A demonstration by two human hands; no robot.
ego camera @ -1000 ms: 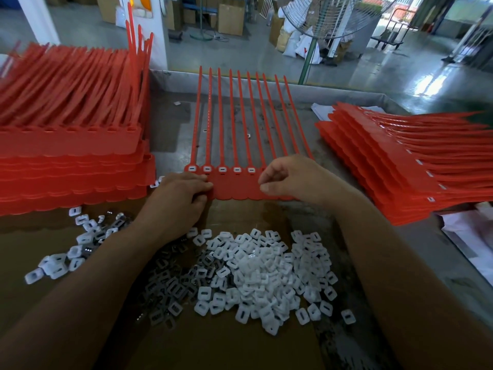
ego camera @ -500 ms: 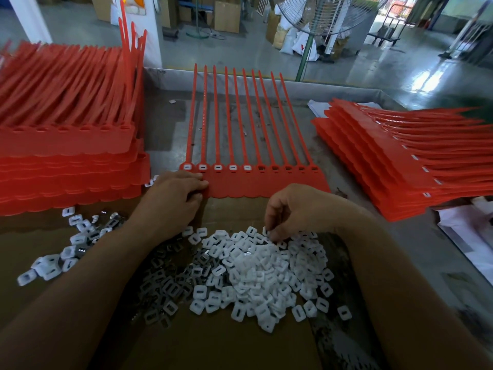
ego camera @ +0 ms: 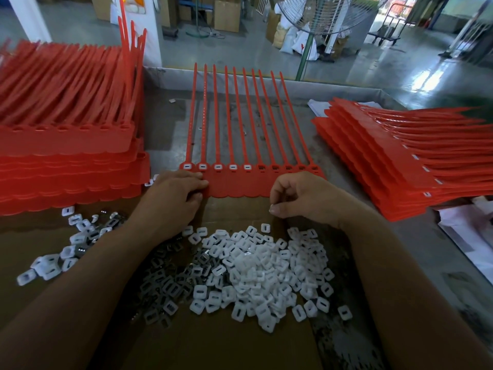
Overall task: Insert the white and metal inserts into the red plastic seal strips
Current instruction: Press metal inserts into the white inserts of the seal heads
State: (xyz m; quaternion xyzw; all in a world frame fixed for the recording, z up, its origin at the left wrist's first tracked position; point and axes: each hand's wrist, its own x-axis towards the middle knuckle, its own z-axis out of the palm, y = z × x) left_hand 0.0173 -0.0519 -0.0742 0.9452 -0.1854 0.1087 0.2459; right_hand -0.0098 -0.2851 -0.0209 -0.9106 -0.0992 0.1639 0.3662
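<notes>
Left hand point(ego camera: 173, 201) pinches the red seal strip point(ego camera: 240, 182) by its edge; right hand point(ego camera: 301, 198) fingers curl just above the inserts point(ego camera: 253, 268) — whether holding one, I cannot tell. Gripped loosely, it could fall short of the empty socket point(ego camera: 261, 168) beyond.

The flat sheet of red seal strips point(ego camera: 240, 184) has ten strips: five sockets hold white inserts point(ego camera: 218, 166) and five bare sockets point(ego camera: 288, 168) hold none. Two piles of red sheets flank it, a left stack point(ego camera: 66, 145) and a right stack point(ego camera: 386, 169). Loose inserts lie in two groups, a big heap point(ego camera: 256, 271) and a small scatter point(ego camera: 61, 252), both past counting.
</notes>
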